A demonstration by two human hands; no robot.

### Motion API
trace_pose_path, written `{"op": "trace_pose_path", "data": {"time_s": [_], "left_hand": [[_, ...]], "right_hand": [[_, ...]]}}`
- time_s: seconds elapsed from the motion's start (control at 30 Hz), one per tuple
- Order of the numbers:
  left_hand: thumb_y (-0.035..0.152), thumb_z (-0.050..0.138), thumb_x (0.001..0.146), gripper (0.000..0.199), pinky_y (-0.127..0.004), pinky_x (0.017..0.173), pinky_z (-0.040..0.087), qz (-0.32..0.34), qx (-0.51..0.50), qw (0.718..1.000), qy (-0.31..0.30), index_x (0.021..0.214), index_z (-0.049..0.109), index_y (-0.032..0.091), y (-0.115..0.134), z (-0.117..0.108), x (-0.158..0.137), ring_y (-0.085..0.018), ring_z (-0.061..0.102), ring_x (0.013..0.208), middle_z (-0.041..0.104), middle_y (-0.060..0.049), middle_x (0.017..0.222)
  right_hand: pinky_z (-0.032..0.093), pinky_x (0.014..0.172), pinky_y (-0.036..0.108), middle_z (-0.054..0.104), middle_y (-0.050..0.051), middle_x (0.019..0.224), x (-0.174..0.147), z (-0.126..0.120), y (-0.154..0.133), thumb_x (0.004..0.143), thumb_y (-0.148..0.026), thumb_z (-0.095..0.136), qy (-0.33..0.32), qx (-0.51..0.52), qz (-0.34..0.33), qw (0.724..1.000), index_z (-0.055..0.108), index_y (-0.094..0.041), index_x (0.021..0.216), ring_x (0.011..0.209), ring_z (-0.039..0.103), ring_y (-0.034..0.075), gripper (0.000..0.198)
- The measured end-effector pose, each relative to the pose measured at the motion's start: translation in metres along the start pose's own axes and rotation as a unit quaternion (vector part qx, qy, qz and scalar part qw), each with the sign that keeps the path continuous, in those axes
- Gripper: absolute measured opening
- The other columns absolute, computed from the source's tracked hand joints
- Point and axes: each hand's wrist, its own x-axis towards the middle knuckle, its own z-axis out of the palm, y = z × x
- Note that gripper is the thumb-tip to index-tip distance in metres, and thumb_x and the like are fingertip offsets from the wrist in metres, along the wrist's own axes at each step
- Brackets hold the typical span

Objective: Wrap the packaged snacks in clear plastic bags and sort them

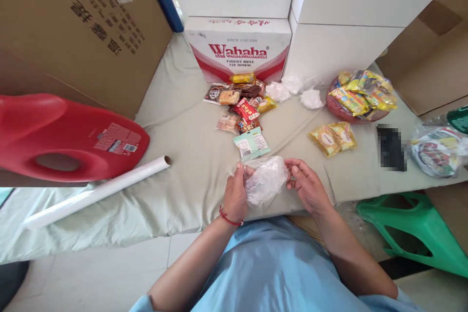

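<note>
A crumpled clear plastic bag [266, 180] is held up between my two hands, close to the table's front edge. My left hand [237, 192] grips its left side, thumb on top and fingers partly hidden behind the film. At the right side, my right hand [305, 183] pinches the bag's edge between thumb and fingers. Just beyond the bag lies a pale green snack packet [252, 144]. Behind that is a pile of wrapped snacks, among them a red packet [246, 110] and a brown-and-cream wrapped bar [229, 97].
White crumpled plastic bags [278, 91] lie right of the pile. A red bowl [345, 112] holds yellow packets; two yellow packets [332, 139] lie before it. A Wahaha carton [239, 51] stands behind. Leftward are a white roll [98, 192] and red jug [120, 148]; a green stool [420, 234] stands lower right.
</note>
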Motion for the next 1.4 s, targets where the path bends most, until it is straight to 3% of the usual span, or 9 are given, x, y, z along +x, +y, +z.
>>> {"op": "trace_pose_path", "data": {"time_s": [0.13,0.23,0.4,0.5,0.6,0.73,0.87,1.1,1.4], "left_hand": [[0.070,0.061,0.086,0.054,-0.028,0.064,0.045,-0.015,-0.045,0.999,-0.017,0.071,0.066,0.018,-0.003,-0.003,0.003,-0.016,0.057,0.065,0.062,-0.003,0.067],[0.044,0.077,0.079,0.036,-0.030,0.079,0.050,0.028,0.006,0.997,-0.071,0.104,0.072,0.018,-0.003,-0.014,0.008,-0.020,0.065,0.090,0.069,-0.005,0.093],[0.022,0.077,0.076,0.085,-0.045,0.112,0.041,0.223,0.240,0.930,-0.164,0.153,0.043,0.029,0.000,-0.021,0.012,-0.029,0.050,0.136,0.053,-0.011,0.144],[0.027,0.073,0.084,0.058,-0.046,0.113,0.041,0.294,0.285,0.895,-0.175,0.140,0.059,0.026,0.000,-0.014,0.009,-0.028,0.054,0.131,0.057,-0.012,0.138],[0.035,0.063,0.094,0.019,-0.037,0.101,0.048,0.254,0.246,0.925,-0.136,0.103,0.075,0.022,-0.002,-0.008,0.009,-0.024,0.064,0.109,0.068,-0.009,0.112],[0.051,0.061,0.095,0.033,-0.027,0.074,0.048,0.131,0.118,0.983,-0.049,0.085,0.065,0.020,-0.003,-0.009,0.014,-0.016,0.059,0.075,0.064,-0.002,0.079],[0.068,0.067,0.086,0.049,-0.022,0.051,0.033,0.060,0.012,0.998,-0.002,0.079,0.051,0.022,-0.003,-0.009,0.017,-0.009,0.033,0.049,0.038,0.009,0.057],[0.082,0.058,0.083,0.065,-0.023,0.047,0.024,0.053,0.054,0.996,-0.053,0.067,0.054,0.019,-0.001,-0.002,0.004,-0.008,0.027,0.048,0.036,0.007,0.052],[0.066,0.075,0.077,0.054,-0.021,0.046,0.018,0.055,-0.013,0.998,0.002,0.064,0.052,0.019,0.013,-0.019,0.011,-0.006,0.022,0.048,0.031,0.009,0.053]], "right_hand": [[0.043,0.057,0.023,0.058,-0.001,0.072,0.002,0.002,-0.001,0.082,-0.056,0.078,-0.079,-0.004,0.051,0.996,0.068,-0.020,0.087,0.064,0.050,0.012,0.038],[0.037,0.052,0.021,0.051,-0.004,0.063,0.003,-0.001,-0.003,0.080,-0.053,0.081,-0.061,-0.022,0.047,0.997,0.064,-0.019,0.079,0.057,0.043,0.009,0.037],[0.030,0.044,0.020,0.049,-0.006,0.060,0.002,-0.005,-0.008,0.076,-0.056,0.083,-0.091,-0.031,0.104,0.990,0.062,-0.019,0.080,0.049,0.037,0.006,0.043],[0.029,0.041,0.018,0.048,-0.008,0.061,0.000,-0.003,-0.012,0.073,-0.055,0.085,-0.099,-0.020,0.129,0.986,0.064,-0.019,0.095,0.048,0.037,0.006,0.047],[0.027,0.039,0.017,0.049,-0.009,0.061,-0.002,-0.004,-0.013,0.073,-0.053,0.086,-0.080,-0.008,0.137,0.987,0.062,-0.021,0.105,0.047,0.036,0.006,0.052],[0.028,0.039,0.018,0.056,-0.006,0.064,0.000,-0.013,-0.012,0.073,-0.054,0.085,-0.031,-0.038,0.124,0.991,0.061,-0.022,0.100,0.048,0.038,0.007,0.049],[0.035,0.043,0.021,0.059,-0.002,0.067,0.003,-0.022,-0.009,0.076,-0.058,0.080,0.014,-0.092,0.078,0.993,0.064,-0.021,0.092,0.052,0.042,0.009,0.044],[0.044,0.051,0.022,0.065,0.003,0.103,0.011,0.003,-0.002,0.080,-0.057,0.077,-0.025,-0.112,0.030,0.993,0.065,-0.025,0.116,0.062,0.048,0.009,0.050],[0.037,0.050,0.025,0.058,-0.001,0.070,0.019,-0.003,-0.021,0.081,-0.059,0.076,-0.039,-0.205,-0.032,0.977,0.074,-0.021,0.087,0.056,0.044,0.011,0.038]]}}
